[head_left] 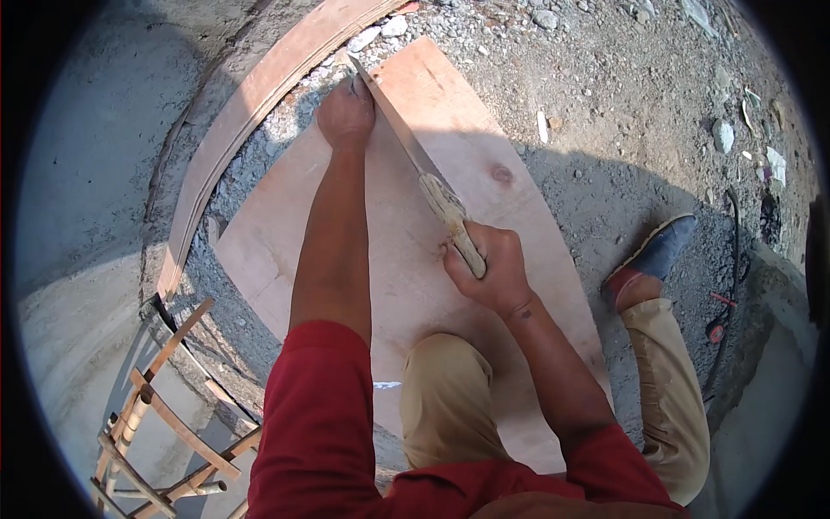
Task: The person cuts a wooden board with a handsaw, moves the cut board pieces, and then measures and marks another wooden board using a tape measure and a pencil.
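Note:
A large plywood sheet (303,225) lies beneath me, with one of my knees on it. My right hand (493,272) is wrapped around the pale, worn handle of a hand saw (399,130). The saw's blade runs up and left over the sheet, its tip close to the far edge. At that edge my left hand (347,112) is closed on the plywood, just left of the blade's tip. Its fingertips are mostly hidden from view. A dark knot marks the sheet to the right of the saw.
Curved, stacked plywood strips (259,99) stand along the left, beside a concrete wall (95,138). A wooden and bamboo frame (164,432) is at lower left. Gravel ground (596,95) with scraps surrounds the sheet. My shoe (661,246) rests at right, near a black cable (735,251).

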The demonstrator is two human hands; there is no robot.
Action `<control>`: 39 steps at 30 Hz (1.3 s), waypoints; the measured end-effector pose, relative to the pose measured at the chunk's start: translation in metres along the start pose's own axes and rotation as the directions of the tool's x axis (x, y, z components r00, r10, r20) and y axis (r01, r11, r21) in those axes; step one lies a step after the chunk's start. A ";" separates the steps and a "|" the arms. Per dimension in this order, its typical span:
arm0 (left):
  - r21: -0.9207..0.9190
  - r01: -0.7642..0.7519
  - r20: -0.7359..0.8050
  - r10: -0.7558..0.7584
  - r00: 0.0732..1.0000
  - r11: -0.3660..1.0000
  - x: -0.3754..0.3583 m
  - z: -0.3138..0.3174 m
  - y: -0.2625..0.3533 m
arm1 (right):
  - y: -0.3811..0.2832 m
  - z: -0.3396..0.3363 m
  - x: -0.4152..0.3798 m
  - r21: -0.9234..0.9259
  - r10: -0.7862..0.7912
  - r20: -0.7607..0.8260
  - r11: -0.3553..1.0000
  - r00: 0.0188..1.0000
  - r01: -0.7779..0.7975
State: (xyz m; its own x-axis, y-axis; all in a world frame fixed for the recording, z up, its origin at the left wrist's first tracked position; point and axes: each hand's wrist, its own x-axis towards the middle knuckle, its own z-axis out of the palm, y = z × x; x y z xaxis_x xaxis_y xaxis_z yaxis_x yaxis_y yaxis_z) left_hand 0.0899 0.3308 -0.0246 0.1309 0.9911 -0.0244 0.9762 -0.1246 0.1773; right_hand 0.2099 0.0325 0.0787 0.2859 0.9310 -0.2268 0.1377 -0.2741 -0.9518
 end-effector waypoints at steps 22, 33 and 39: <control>-0.006 -0.041 -0.031 0.041 0.999 0.999 -0.003 0.000 0.000 | -0.008 -0.002 0.008 0.071 0.131 -0.014 0.989 0.991 -0.130; 0.022 -0.045 0.043 0.044 0.998 0.999 0.012 0.009 -0.005 | -0.018 0.001 0.067 -0.108 0.030 0.052 0.994 0.998 -0.024; -0.012 0.033 0.065 -0.032 0.997 0.999 0.010 -0.003 0.001 | -0.023 -0.009 -0.021 0.036 0.087 -0.071 0.996 0.994 -0.085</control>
State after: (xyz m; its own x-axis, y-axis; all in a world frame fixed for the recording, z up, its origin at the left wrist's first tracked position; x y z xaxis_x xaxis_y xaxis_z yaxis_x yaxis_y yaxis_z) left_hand 0.0913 0.3409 -0.0219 0.1108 0.9894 -0.0940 0.9779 -0.0917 0.1881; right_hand 0.2093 0.0168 0.1077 0.3631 0.8843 -0.2935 0.0786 -0.3429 -0.9361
